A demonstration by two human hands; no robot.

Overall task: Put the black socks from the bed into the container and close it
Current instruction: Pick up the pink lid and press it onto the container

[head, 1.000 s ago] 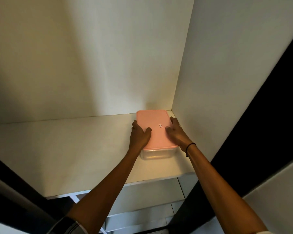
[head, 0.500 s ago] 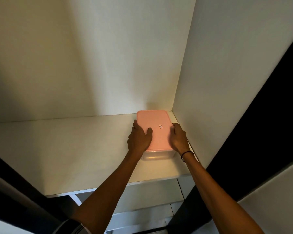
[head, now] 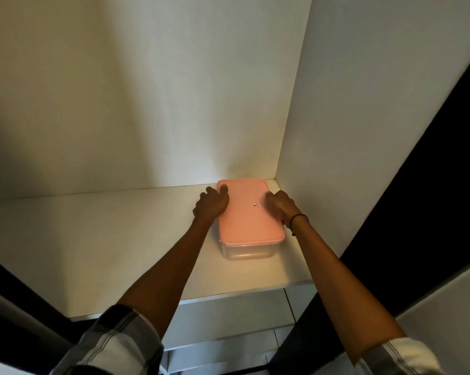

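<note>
Where the white shelf meets the right side wall, right of the frame's centre, sits one container: clear body, pink lid seated flat on top, one small dark label near the lid's middle. Contents cannot be made out through the clear wall. Socks: none in view.

Hands, two. Left hand lies against the lid's left edge, thumb hooked over the far left corner, fingers curled down along the side; it is pressed on the container rather than spread free. Right hand rests on the lid's right edge, fingers bent over the rim, likewise closed against the container. One dark band circles the right wrist.

Arms, two, both stretched forward from the bottom of the frame, bare to the elbow, with one striped sleeve at lower left and one pale sleeve at lower right.
</note>
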